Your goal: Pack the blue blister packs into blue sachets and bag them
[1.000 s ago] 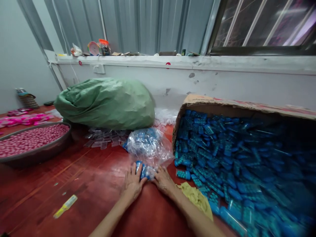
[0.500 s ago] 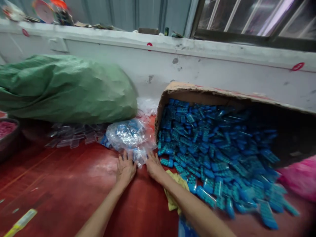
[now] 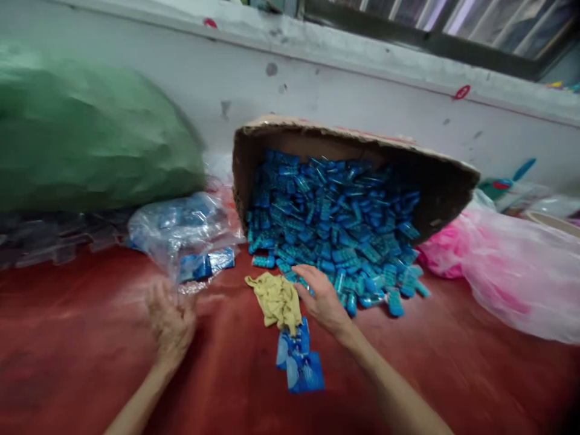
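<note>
My left hand [image 3: 170, 320], blurred by motion, is open with its fingers apart, just below a clear plastic bag [image 3: 179, 223] that has blue packets in it. My right hand [image 3: 319, 299] is open too, its thumb and fingers parted with nothing held between them. It hovers beside a crumpled yellow cloth [image 3: 275, 299] and in front of a heap of small blue-and-teal plastic pieces [image 3: 326, 211], which look like toy phones or remotes. Those pieces spill from a cardboard box [image 3: 243, 175] lying on its side. Two blue printed cards [image 3: 306, 371] lie below the cloth.
A big green sack [image 3: 99, 133] leans against the wall at the left, with clear plastic pieces [image 3: 67, 238] in front of it. At the right lies a pink and white plastic bag [image 3: 502, 278]. The red tabletop [image 3: 235, 380] stretches across the front.
Both hands have come away from the clear bag. The left moved left and nearer to me; the right moved right to beside the cloth. My view has turned to the right.
</note>
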### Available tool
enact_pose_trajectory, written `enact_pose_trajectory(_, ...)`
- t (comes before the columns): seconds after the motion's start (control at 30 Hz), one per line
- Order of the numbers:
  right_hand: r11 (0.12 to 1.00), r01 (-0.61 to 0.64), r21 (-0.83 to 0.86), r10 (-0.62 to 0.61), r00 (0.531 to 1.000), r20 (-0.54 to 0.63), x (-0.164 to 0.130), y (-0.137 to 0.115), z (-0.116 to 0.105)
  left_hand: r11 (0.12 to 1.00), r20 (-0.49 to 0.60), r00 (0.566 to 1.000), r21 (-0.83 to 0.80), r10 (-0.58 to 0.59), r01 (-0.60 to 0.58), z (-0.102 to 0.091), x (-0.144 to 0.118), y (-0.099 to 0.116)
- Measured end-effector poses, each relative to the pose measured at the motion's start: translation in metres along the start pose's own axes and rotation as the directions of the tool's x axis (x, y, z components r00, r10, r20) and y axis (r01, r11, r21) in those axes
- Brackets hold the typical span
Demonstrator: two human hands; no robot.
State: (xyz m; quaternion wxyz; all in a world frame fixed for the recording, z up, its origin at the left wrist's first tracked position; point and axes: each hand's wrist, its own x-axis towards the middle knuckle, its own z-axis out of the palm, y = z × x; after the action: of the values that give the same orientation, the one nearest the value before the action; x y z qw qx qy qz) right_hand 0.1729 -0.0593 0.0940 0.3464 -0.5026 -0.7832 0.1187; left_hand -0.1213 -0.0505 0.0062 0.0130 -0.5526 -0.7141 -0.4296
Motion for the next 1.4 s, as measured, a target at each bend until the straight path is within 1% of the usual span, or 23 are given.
enact_pose_trajectory(0.07, 0.986, -0.156, 0.057, 0.162, 0.981, -0.11, -0.031, 0.015, -0.019, 0.998, -0.003, 0.999, 0.031, 0.048, -0.048, -0.012, -0.023, 0.009)
enact_pose_trajectory(0.13, 0.955, -0.277, 0.104, 0.292, 0.94, -0.174, -0.063, 0.023, -0.028, 0.993, 0.06, 0.992, 0.033, 0.112, -0.114, -0.022, -0.048, 0.025)
enact_pose_trajectory(0.2, 0.932, -0.332, 0.145, 0.355, 0.917, -0.18, -0.09, 0.025, -0.025, 0.981, 0.123, 0.974, 0.019, 0.189, -0.193, -0.024, -0.069, 0.049)
enact_pose_trajectory(0.23, 0.927, -0.338, 0.16, 0.362, 0.918, -0.162, -0.099, 0.024, -0.02, 0.97, 0.153, 0.959, 0.012, 0.239, -0.244, -0.021, -0.077, 0.062)
enact_pose_trajectory(0.3, 0.93, -0.323, 0.177, 0.343, 0.935, -0.095, -0.108, 0.019, -0.007, 0.925, 0.254, 0.895, 0.005, 0.366, -0.379, -0.005, -0.083, 0.091)
enact_pose_trajectory(0.33, 0.935, -0.304, 0.185, 0.319, 0.946, -0.058, -0.107, 0.017, 0.0, 0.908, 0.34, 0.857, 0.022, 0.387, -0.419, 0.006, -0.083, 0.104)
enact_pose_trajectory(0.4, 0.942, -0.261, 0.211, 0.268, 0.963, -0.002, -0.1, 0.015, 0.007, 0.86, 0.543, 0.729, 0.024, 0.417, -0.51, 0.032, -0.077, 0.126)
enact_pose_trajectory(0.43, 0.943, -0.243, 0.229, 0.247, 0.969, 0.01, -0.096, 0.015, 0.008, 0.843, 0.609, 0.675, 0.021, 0.416, -0.538, 0.043, -0.073, 0.134)
enact_pose_trajectory(0.47, 0.941, -0.229, 0.248, 0.233, 0.972, 0.015, -0.092, 0.015, 0.008, 0.834, 0.648, 0.645, 0.028, 0.405, -0.551, 0.053, -0.069, 0.14)
enact_pose_trajectory(0.5, 0.938, -0.222, 0.266, 0.226, 0.974, 0.016, -0.089, 0.017, 0.005, 0.832, 0.665, 0.636, 0.038, 0.393, -0.554, 0.061, -0.066, 0.143)
enact_pose_trajectory(0.53, 0.934, -0.221, 0.282, 0.225, 0.974, 0.017, -0.088, 0.018, 0.002, 0.833, 0.665, 0.636, 0.037, 0.392, -0.552, 0.066, -0.063, 0.143)
enact_pose_trajectory(0.7, 0.92, -0.265, 0.288, 0.264, 0.964, 0.042, -0.11, 0.022, -0.009, 0.87, 0.597, 0.705, 0.024, 0.383, -0.493, 0.073, -0.054, 0.131)
enact_pose_trajectory(0.8, 0.954, -0.254, 0.16, 0.24, 0.965, 0.105, -0.13, 0.013, -0.002, 0.885, 0.583, 0.737, 0.066, 0.34, -0.46, 0.074, -0.048, 0.129)
enact_pose_trajectory(0.87, 0.976, -0.216, 0.036, 0.205, 0.957, 0.205, -0.142, 0.004, 0.006, 0.892, 0.564, 0.763, 0.097, 0.316, -0.441, 0.072, -0.049, 0.131)
enact_pose_trajectory(0.93, 0.986, -0.157, -0.056, 0.167, 0.93, 0.326, -0.153, -0.005, 0.014, 0.896, 0.526, 0.795, 0.128, 0.301, -0.425, 0.065, -0.057, 0.133)
enact_pose_trajectory(1.0, 0.99, -0.106, -0.089, 0.134, 0.896, 0.423, -0.159, -0.01, 0.017, 0.897, 0.459, 0.834, 0.154, 0.307, -0.415, 0.052, -0.072, 0.132)
enact_pose_trajectory(1.1, 0.996, -0.073, -0.052, 0.089, 0.868, 0.489, -0.16, -0.011, 0.009, 0.894, 0.378, 0.855, 0.13, 0.356, -0.429, 0.03, -0.102, 0.121)
enact_pose_trajectory(1.13, 0.997, -0.07, -0.029, 0.075, 0.865, 0.496, -0.157, -0.01, 0.004, 0.888, 0.377, 0.842, 0.095, 0.387, -0.451, 0.024, -0.11, 0.116)
enact_pose_trajectory(1.17, 0.997, -0.074, -0.012, 0.071, 0.87, 0.489, -0.152, -0.007, -0.003, 0.881, 0.373, 0.83, 0.062, 0.415, -0.469, 0.019, -0.118, 0.111)
enact_pose_trajectory(1.2, 0.997, -0.083, -0.008, 0.077, 0.882, 0.466, -0.144, -0.004, -0.01, 0.885, 0.337, 0.842, 0.049, 0.421, -0.462, 0.017, -0.122, 0.108)
enact_pose_trajectory(1.27, 0.992, -0.115, -0.047, 0.124, 0.923, 0.364, -0.122, 0.003, -0.022, 0.886, 0.283, 0.851, 0.004, 0.443, -0.463, 0.017, -0.122, 0.108)
enact_pose_trajectory(1.33, 0.982, -0.14, -0.127, 0.165, 0.962, 0.215, -0.091, 0.013, -0.027, 0.891, 0.248, 0.859, -0.043, 0.448, -0.452, 0.023, -0.111, 0.118)
enact_pose_trajectory(1.4, 0.971, -0.135, -0.195, 0.164, 0.976, 0.142, -0.061, 0.026, -0.023, 0.902, 0.227, 0.874, -0.076, 0.43, -0.425, 0.031, -0.094, 0.134)
